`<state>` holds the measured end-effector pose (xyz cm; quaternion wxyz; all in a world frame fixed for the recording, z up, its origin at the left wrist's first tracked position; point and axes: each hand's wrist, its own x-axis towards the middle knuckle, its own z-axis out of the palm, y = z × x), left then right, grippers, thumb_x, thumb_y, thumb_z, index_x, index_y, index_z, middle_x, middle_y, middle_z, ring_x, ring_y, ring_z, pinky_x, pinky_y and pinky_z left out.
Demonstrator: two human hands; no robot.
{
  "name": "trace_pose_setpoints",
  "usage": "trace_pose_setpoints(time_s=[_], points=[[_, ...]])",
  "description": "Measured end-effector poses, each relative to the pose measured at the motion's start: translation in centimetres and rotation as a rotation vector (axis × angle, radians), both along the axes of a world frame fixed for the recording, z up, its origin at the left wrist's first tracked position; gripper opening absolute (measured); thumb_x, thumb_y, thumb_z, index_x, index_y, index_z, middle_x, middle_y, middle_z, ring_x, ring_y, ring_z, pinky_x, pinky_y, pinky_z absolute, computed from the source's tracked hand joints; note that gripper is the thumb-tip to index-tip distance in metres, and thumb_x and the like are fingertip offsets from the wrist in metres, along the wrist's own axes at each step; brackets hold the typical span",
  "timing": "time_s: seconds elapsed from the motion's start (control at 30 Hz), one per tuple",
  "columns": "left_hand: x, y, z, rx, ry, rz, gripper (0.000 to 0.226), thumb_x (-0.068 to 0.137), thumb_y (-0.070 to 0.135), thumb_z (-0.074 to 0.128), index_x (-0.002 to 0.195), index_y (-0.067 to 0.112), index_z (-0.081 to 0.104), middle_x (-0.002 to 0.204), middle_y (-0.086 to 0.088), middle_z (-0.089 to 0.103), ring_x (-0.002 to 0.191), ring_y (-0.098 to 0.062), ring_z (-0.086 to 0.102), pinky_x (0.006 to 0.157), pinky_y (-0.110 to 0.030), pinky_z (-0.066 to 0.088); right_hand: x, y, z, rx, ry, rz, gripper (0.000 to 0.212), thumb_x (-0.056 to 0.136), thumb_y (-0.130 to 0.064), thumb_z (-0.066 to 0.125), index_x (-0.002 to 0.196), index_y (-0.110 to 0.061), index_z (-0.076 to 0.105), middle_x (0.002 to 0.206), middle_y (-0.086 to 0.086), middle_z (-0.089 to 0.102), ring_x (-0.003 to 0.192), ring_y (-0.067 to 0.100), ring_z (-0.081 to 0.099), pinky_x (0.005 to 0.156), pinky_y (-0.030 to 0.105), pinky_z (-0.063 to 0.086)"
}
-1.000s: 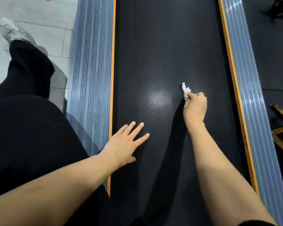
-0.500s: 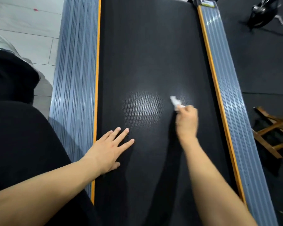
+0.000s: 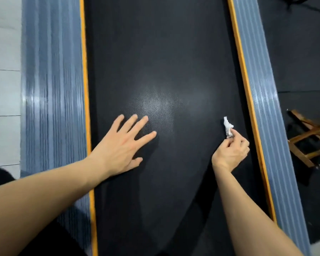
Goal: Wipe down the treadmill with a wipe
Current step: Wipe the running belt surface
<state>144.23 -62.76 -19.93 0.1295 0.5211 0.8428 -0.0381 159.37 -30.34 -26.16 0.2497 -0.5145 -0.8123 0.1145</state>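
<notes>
White and crumpled, the wipe [image 3: 228, 127] sits pinched between the thumb and curled fingers of the right hand [image 3: 231, 152], right of centre in the frame, its free end sticking up toward the top of the picture. That hand is low over the black belt [image 3: 155, 52] of the treadmill, close to the orange strip [image 3: 245, 85] along the belt's right edge; whether the wipe actually touches the belt is hard to tell.

The left hand [image 3: 122, 145] lies flat on the belt, left of centre, fingers straight and spread wide, thumb tucked toward the lower edge of the palm. It holds nothing. Its fingertips are a little blurred.

A pale sheen of light falls on the textured belt just above the left hand's fingers. Ribbed blue-grey side rails [image 3: 54, 108] run up both sides of the frame, each edged in orange. Light floor tiles [image 3: 4, 89] show at the far left. At the right edge, dark flooring [image 3: 303, 52] carries a wooden frame [image 3: 307, 137] of crossed slats.
</notes>
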Motion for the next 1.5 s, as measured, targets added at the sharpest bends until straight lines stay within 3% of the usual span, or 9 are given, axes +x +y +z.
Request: trace_pose_setpoints(time_s=[0.23, 0.47, 0.67, 1.0, 1.1, 1.2, 1.27, 1.33, 1.5], points=[[-2.8, 1.8, -0.7, -0.183, -0.148, -0.062, 0.093, 0.094, 0.078, 0.031, 0.159, 0.036, -0.021, 0.166, -0.018, -0.026, 0.155, -0.043, -0.013, 0.119, -0.069, -0.001, -0.1, 0.4, -0.2, 0.038, -0.069, -0.075, 0.037, 0.095, -0.010, 0.046, 0.125, -0.019, 0.066, 0.116, 0.004, 0.059, 0.100, 0.025, 0.052, 0.092, 0.031, 0.040], [-4.4, 4.9, 3.2, -0.499, -0.273, -0.074, 0.092, 0.100, 0.060, 0.047, 0.158, 0.039, -0.020, 0.166, -0.014, -0.029, 0.155, -0.042, -0.016, 0.120, -0.068, 0.010, -0.7, -0.1, 0.8, 0.019, -0.164, -0.048, 0.035, 0.095, -0.009, 0.048, 0.126, -0.019, 0.062, 0.117, 0.006, 0.057, 0.100, 0.027, 0.054, 0.090, 0.041, 0.045], [-3.1, 4.8, 4.2, -0.560, -0.233, -0.042, 0.091, 0.102, 0.052, 0.045, 0.156, 0.038, -0.027, 0.163, -0.011, -0.037, 0.155, -0.038, -0.017, 0.119, -0.064, 0.022, -0.8, 0.2, 0.8, 0.036, -0.095, -0.040, 0.030, 0.094, -0.006, 0.055, 0.119, -0.018, 0.066, 0.113, 0.008, 0.060, 0.096, 0.030, 0.056, 0.083, 0.042, 0.043], [-2.1, -0.9, 3.0, -0.467, -0.150, -0.060, 0.089, 0.101, 0.050, 0.043, 0.158, 0.036, -0.024, 0.167, -0.006, -0.028, 0.158, -0.031, -0.007, 0.126, -0.043, 0.020, -4.9, 9.5, 6.9, -0.015, -0.239, 0.204, 0.027, 0.096, -0.007, 0.049, 0.106, -0.009, 0.074, 0.097, 0.019, 0.070, 0.091, 0.041, 0.062, 0.078, 0.044, 0.047], [-2.2, -0.6, 3.3, -0.458, -0.162, -0.052, 0.085, 0.102, 0.049, 0.042, 0.160, 0.036, -0.019, 0.169, -0.005, -0.024, 0.158, -0.031, -0.005, 0.124, -0.042, 0.026, -7.9, 5.9, 5.3, -0.100, -0.311, 0.148, 0.031, 0.100, -0.008, 0.044, 0.116, -0.005, 0.070, 0.102, 0.022, 0.067, 0.096, 0.040, 0.063, 0.079, 0.042, 0.047], [-2.0, -0.3, 3.6, -0.455, -0.160, -0.050, 0.083, 0.103, 0.047, 0.041, 0.160, 0.036, -0.019, 0.169, -0.005, -0.024, 0.158, -0.032, -0.005, 0.123, -0.041, 0.026, -10.0, -0.6, 3.6, -0.236, -0.094, 0.207, 0.031, 0.093, -0.002, 0.047, 0.108, -0.006, 0.073, 0.118, 0.011, 0.068, 0.096, 0.031, 0.059, 0.084, 0.030, 0.043], [-1.8, -0.6, 3.5, -0.456, -0.149, -0.056, 0.083, 0.102, 0.045, 0.041, 0.160, 0.036, -0.019, 0.169, -0.005, -0.025, 0.158, -0.032, -0.005, 0.122, -0.040, 0.026, -9.9, -4.2, 2.6, -0.114, -0.124, 0.402, 0.025, 0.084, 0.001, 0.049, 0.091, -0.006, 0.073, 0.110, 0.011, 0.071, 0.082, 0.032, 0.057, 0.076, 0.032, 0.041], [-1.7, -0.8, 3.4, -0.436, -0.147, -0.050, 0.084, 0.101, 0.045, 0.041, 0.160, 0.036, -0.019, 0.168, -0.006, -0.025, 0.158, -0.032, -0.005, 0.123, -0.040, 0.024, -10.0, -3.5, 3.6, -0.066, -0.117, 0.470, 0.020, 0.084, 0.002, 0.054, 0.094, -0.005, 0.070, 0.101, 0.014, 0.071, 0.078, 0.035, 0.057, 0.073, 0.036, 0.038], [-1.5, -1.2, 3.5, -0.422, -0.167, -0.020, 0.083, 0.101, 0.044, 0.041, 0.161, 0.035, -0.016, 0.169, -0.006, -0.023, 0.158, -0.033, -0.003, 0.121, -0.042, 0.029, -8.8, 2.0, 6.2, -0.164, -0.161, 0.418, 0.028, 0.096, -0.030, 0.057, 0.110, -0.008, 0.068, 0.108, 0.015, 0.065, 0.100, 0.034, 0.057, 0.090, 0.040, 0.043]])
